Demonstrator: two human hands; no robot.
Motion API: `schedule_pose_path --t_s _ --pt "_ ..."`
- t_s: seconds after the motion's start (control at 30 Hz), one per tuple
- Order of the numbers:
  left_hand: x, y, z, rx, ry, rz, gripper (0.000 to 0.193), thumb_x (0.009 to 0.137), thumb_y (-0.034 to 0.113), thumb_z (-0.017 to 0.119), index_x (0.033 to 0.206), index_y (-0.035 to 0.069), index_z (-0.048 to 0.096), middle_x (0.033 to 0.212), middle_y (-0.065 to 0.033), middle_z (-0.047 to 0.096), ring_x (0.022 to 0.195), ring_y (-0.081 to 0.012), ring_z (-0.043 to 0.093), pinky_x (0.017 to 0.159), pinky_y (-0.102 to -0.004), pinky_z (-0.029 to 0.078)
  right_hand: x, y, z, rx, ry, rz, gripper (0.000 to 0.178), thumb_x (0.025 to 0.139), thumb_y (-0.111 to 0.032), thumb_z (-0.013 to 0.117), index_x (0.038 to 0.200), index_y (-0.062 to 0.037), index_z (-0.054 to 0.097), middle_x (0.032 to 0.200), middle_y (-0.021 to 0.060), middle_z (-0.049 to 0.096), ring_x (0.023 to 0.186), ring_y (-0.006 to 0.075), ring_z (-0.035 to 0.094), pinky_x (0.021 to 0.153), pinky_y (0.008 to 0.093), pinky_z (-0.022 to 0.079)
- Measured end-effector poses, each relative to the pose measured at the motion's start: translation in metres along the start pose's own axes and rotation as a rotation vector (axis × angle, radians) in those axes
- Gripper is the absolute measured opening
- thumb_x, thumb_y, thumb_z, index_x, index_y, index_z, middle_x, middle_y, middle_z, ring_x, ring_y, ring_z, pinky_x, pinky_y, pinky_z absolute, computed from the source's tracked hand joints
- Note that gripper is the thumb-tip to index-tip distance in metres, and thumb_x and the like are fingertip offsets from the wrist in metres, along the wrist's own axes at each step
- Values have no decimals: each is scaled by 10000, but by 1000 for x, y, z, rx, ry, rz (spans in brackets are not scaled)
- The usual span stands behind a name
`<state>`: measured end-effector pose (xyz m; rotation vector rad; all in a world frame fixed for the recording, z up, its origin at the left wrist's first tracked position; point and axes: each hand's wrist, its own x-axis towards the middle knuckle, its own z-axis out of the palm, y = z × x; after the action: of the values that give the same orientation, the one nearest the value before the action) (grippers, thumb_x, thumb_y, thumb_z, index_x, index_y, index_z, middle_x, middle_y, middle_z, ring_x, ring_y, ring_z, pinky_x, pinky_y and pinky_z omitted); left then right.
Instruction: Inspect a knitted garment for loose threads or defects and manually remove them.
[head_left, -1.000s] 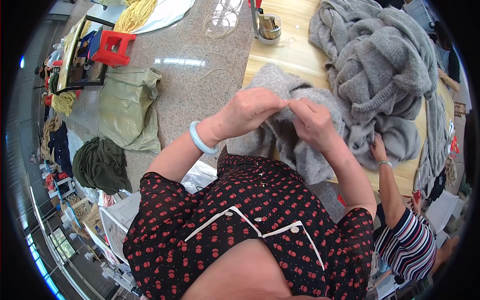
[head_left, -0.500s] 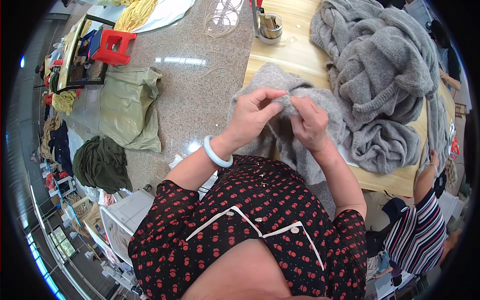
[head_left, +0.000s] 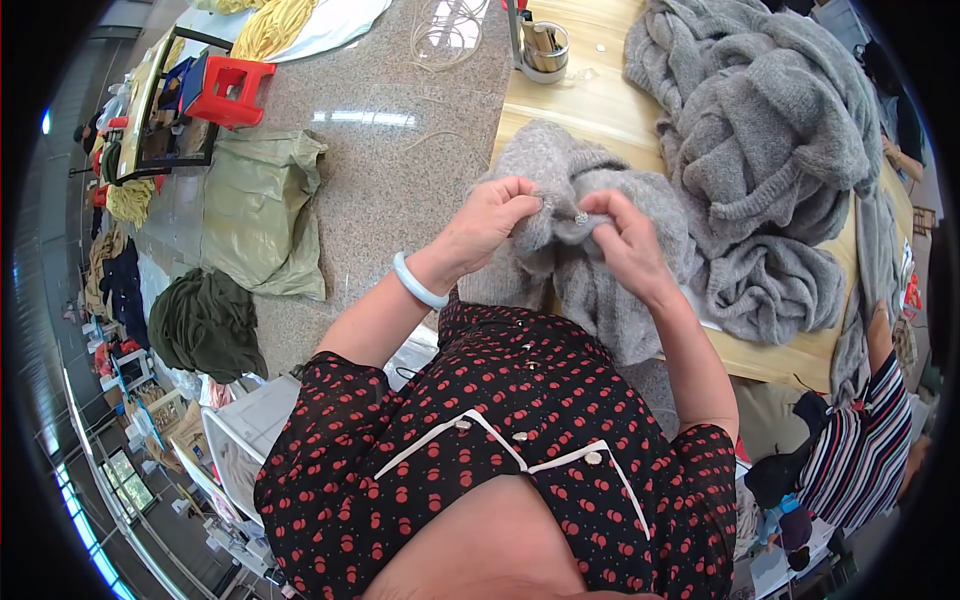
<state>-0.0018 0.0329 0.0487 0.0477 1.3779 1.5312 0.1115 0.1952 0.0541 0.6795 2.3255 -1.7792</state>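
A fluffy grey knit garment (head_left: 625, 290) lies over the near left edge of the wooden table, partly hanging down in front of me. My left hand (head_left: 490, 222), with a pale bangle at the wrist, pinches a fold of it between thumb and fingers. Opposite, my right hand (head_left: 628, 240) pinches another part of the same knit, a short way to the right. A small shiny spot, perhaps a ring, shows by the right fingertips. Between both hands the fabric is bunched and slightly stretched.
A big heap of grey knitwear (head_left: 770, 120) fills the table's far right, with a smaller grey bundle (head_left: 775, 290) nearer. A metal cup (head_left: 545, 50) of tools stands at the far edge. Left on the floor lie an olive sack (head_left: 262, 215) and dark green cloth (head_left: 205, 325). A co-worker in stripes (head_left: 855, 450) is at right.
My hands have moved apart, the left one leftward, and the knit between them is spread wider. At the right, the striped co-worker has shifted.
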Motion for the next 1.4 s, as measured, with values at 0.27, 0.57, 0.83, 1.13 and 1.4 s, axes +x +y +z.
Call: schedule_pose_path --t_s 0.27,0.57,0.83,1.13,1.4 --pt "-3 1 5 122 35 149 64 805 80 560 847 43 590 742 54 549 647 -14 474 582 -170 387 4 -11 20 3 55 -171 233 768 -108 572 961 23 568 742 40 578 723 120 538 686 245 433" --pt "0 -9 26 651 285 837 60 760 57 560 775 -1 568 710 -114 555 632 -195 551 569 -289 431 14 -18 25 -77 290 -353 115 719 -45 551 796 36 579 699 112 593 654 142 563 625 273 445" --pt "4 -25 23 847 347 966 57 793 30 493 818 -18 477 764 -176 482 744 -333 502 640 -378 411 18 -8 33 -180 368 -564 74 711 -17 534 763 13 578 687 146 572 604 215 559 583 301 437" --pt "3 -10 5 217 -74 215 127 831 155 536 762 49 521 700 18 519 646 -52 436 573 -225 369 -4 -7 4 -226 -22 -319 224 712 -59 600 926 -11 558 804 125 567 748 221 562 706 311 442" --pt "-23 20 3 -238 -307 90 74 807 137 571 766 77 558 719 52 528 653 -28 473 600 -185 380 -8 18 -35 -502 300 -339 354 613 77 479 949 4 564 853 176 599 854 292 588 789 317 430"
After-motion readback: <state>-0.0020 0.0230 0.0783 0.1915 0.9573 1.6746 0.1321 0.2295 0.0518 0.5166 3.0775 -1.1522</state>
